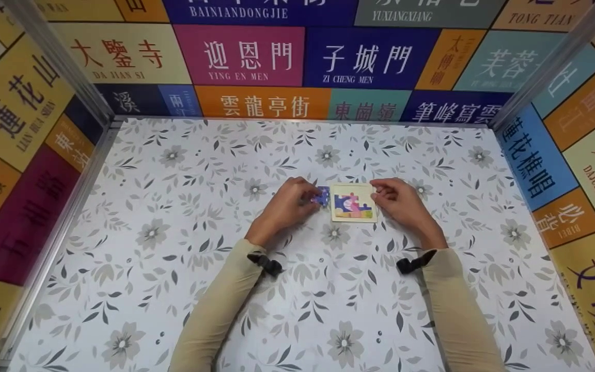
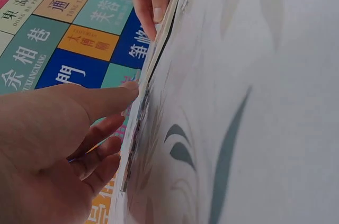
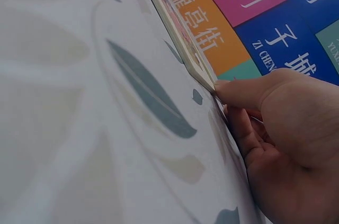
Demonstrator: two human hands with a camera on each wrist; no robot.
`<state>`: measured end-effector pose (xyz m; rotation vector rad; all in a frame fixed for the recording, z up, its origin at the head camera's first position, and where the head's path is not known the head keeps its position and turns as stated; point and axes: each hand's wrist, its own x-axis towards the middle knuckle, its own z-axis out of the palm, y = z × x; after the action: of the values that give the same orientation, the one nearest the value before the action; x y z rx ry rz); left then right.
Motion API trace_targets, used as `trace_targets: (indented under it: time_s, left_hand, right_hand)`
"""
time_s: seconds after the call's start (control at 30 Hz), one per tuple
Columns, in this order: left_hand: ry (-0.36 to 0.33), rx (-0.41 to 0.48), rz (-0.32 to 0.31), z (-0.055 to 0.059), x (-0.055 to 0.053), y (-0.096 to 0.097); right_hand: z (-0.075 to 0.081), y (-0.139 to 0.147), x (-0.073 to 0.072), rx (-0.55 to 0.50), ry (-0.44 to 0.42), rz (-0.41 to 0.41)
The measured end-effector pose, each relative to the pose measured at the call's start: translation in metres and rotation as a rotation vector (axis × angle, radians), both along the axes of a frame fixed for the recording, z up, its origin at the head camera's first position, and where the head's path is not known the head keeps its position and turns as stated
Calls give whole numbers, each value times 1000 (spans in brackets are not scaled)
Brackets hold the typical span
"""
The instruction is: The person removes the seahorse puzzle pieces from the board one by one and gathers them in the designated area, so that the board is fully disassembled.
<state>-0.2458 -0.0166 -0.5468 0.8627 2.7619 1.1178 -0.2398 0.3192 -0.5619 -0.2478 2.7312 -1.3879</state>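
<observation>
A small square jigsaw puzzle board with a pale rim lies flat on the tablecloth. Pink, purple and yellow-green pieces fill part of it, and its upper area shows bare. Against its left side lie loose purple puzzle pieces. My left hand holds these with bent fingers and thumb; in the left wrist view the thumb meets their edge. My right hand grips the board's upper right corner. In the right wrist view its thumb presses a rim corner, the other fingers curled below.
A white tablecloth with grey flowers and leaves covers the table. Panels with coloured lettered blocks stand at the back and both sides. Clear posts mark the corners. Black straps sit on both wrists.
</observation>
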Motion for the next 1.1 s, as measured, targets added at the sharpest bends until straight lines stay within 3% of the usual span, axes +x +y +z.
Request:
trace_targets:
  time_s: [0.27, 0.77, 1.1]
  left_hand:
    - [-6, -31, -63, -1, -1, 3]
    - [117, -67, -6, -3, 2, 8]
    - [112, -54, 16, -5, 3, 11]
  right_hand:
    - [0, 1, -1, 12, 1, -5]
    - [-1, 2, -2, -7, -2, 1]
    - [-3, 2, -2, -9, 21, 9]
